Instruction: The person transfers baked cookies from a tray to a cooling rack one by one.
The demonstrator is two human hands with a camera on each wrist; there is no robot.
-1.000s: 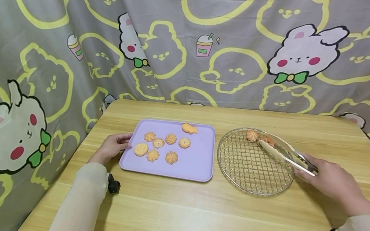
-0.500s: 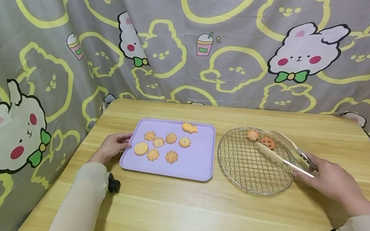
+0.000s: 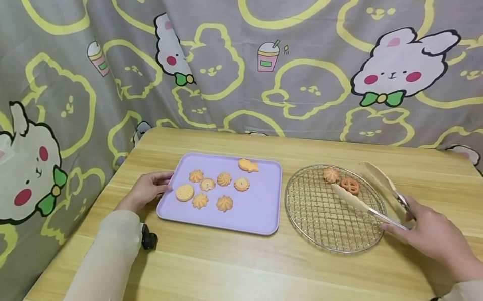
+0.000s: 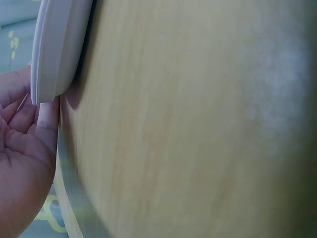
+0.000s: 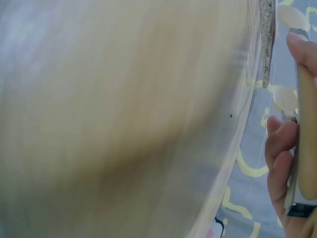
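At the left edge of the lilac tray (image 3: 255, 216), my left hand (image 3: 142, 191) holds the rim; the left wrist view has the rim (image 4: 57, 49) between thumb and fingers. Several cookies lie on the tray, among them a fish-shaped one (image 3: 247, 165) and a round one (image 3: 184, 193). My right hand (image 3: 432, 234) grips a pair of tongs (image 3: 351, 199), arms spread wide over the round wire rack (image 3: 329, 218). Between the tong tips, a pretzel-shaped cookie (image 3: 350, 186) lies on the rack, untouched. A flower-shaped cookie (image 3: 331, 174) sits just left of it.
Tray and rack stand side by side on a wooden table (image 3: 252, 279), a narrow gap between them. A grey patterned curtain (image 3: 301, 117) hangs behind the table and along its left side.
The tongs have opened wider around the pretzel-shaped cookie, which now shows fully on the rack. My left hand has stayed at the tray's edge.
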